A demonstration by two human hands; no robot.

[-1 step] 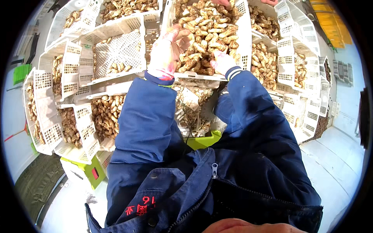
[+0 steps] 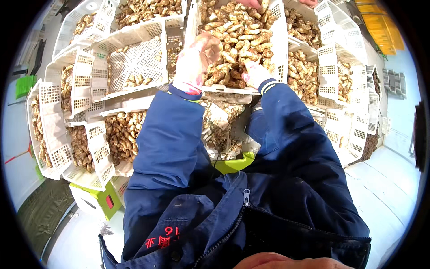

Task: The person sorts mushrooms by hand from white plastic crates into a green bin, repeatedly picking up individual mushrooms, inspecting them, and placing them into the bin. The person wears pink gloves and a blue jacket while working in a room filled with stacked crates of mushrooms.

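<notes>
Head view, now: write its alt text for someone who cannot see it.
A person's left hand and right hand are over the near part of a white crate filled with brown-and-cream, mushroom-like pieces. Other white crates stand on both sides, and another person's hand shows at the far end.

Left-hand grip (image 2: 199, 58), fingers curled, at left side of white crate (image 2: 280, 42); right-hand grip (image 2: 256, 75) near brown-and-cream pieces (image 2: 237, 32) inside; other crates (image 2: 328, 69) alongside.
</notes>
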